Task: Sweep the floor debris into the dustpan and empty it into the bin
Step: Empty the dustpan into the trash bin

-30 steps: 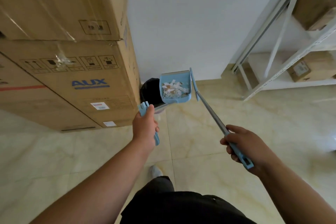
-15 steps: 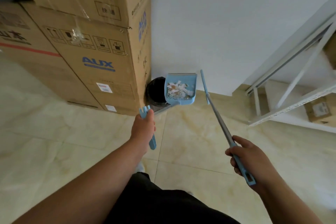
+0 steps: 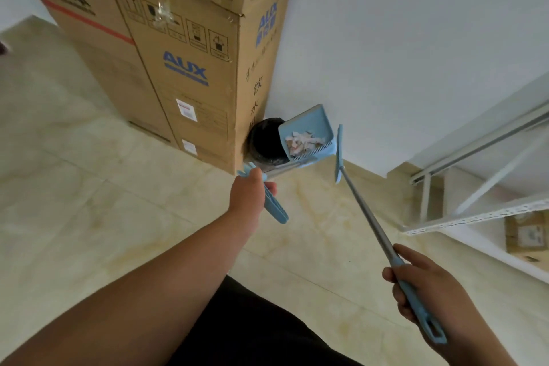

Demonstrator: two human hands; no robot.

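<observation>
Beside the box (image 3: pixel 208 74) corner, my left hand (image 3: pixel 248 196), fingers curled round its handle, holds the dustpan (image 3: pixel 313 123) tilted over the bin (image 3: pixel 263 142) rim, while my right hand (image 3: pixel 427 291) grips the broom (image 3: pixel 368 223) above open floor (image 3: pixel 118 217).

The bare left forearm (image 3: pixel 166 270) reaches forward from the lower left with the wrist nearly straight and the back of the hand facing up. The left grip (image 3: pixel 248 196) is curled round the light-blue plastic dustpan handle (image 3: pixel 276 208), one fingertip showing past it. The right arm enters from the lower right corner, held nearer the body. The right grip (image 3: pixel 430 291) wraps the blue end of the grey metal broom pole (image 3: pixel 371 217), fingertips curled on its left side. The two hands are well apart.
</observation>
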